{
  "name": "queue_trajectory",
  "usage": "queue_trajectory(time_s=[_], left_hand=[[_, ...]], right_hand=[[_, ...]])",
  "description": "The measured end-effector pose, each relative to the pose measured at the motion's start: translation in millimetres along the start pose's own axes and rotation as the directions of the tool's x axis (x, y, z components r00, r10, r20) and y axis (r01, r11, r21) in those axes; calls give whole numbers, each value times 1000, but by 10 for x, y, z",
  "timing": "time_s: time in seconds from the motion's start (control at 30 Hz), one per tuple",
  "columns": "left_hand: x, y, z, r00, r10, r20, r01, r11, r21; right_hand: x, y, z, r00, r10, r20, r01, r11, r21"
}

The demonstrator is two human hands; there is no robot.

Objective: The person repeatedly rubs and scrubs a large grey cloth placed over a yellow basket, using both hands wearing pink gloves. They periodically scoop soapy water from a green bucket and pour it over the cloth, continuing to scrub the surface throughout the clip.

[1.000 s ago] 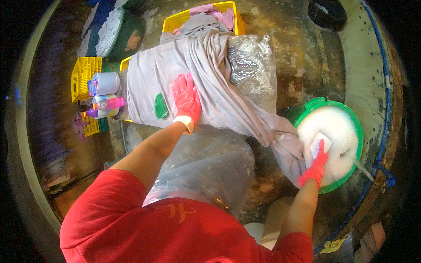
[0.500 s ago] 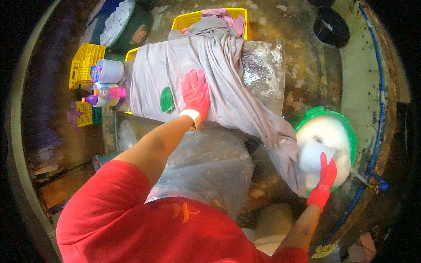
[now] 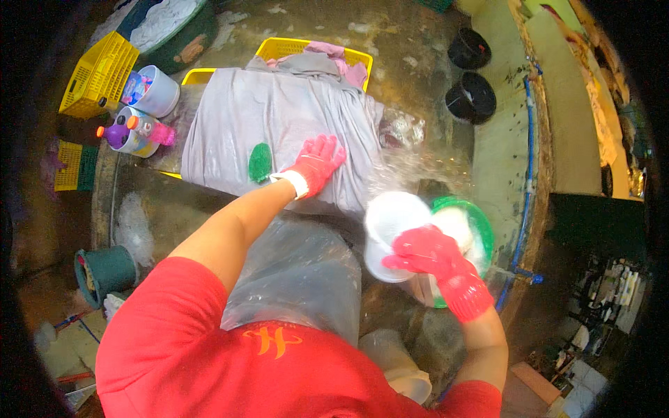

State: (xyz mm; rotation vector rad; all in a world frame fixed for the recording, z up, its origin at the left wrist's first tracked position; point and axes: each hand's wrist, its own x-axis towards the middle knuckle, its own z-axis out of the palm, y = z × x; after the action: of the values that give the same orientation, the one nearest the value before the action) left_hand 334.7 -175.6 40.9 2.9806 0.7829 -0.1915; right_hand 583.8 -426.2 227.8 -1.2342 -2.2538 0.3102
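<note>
A pink rubber glove covers each of my hands. With fingers stretched out, my left hand (image 3: 317,166) lies flat on a wet grey cloth (image 3: 237,118) spread over a low table. Just left of it, a green scrub brush (image 3: 260,162) rests on the cloth. My right hand (image 3: 428,251) grips a white plastic tub (image 3: 394,216), tilted toward the cloth. Water (image 3: 425,171) splashes from its mouth toward the table's right end. Partly hidden behind that hand stands a green bucket (image 3: 482,230) with white suds.
Behind the table sits a yellow crate (image 3: 279,47) with pink and grey cloths. Bottles (image 3: 150,129) and a white pail (image 3: 157,94) stand at the table's left end. Two black buckets (image 3: 470,97) are at the far right, near a wall with a blue pipe (image 3: 527,174). Clear plastic sheeting (image 3: 300,272) covers my front.
My right hand has lifted the white tub out of the green bucket and tipped it, throwing water. The cloth's end no longer trails to the bucket. My left hand stays on the cloth.
</note>
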Motion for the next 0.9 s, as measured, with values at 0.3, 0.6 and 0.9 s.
queue_trajectory(time_s=[0.3,0.6,0.9], left_hand=[[-556,-1084,-167,998,27,64,-19,993,-120],[-1292,-1794,467,588,-787,-188,660,601,-450],[-296,-1090,351,738,-661,-134,526,688,-500]], right_hand=[[1768,-199,901,532,171,829,-148,983,-108],[1644,-209,137,975,218,34,-217,976,-31],[1303,1188,144,965,229,-124,-245,960,-133]])
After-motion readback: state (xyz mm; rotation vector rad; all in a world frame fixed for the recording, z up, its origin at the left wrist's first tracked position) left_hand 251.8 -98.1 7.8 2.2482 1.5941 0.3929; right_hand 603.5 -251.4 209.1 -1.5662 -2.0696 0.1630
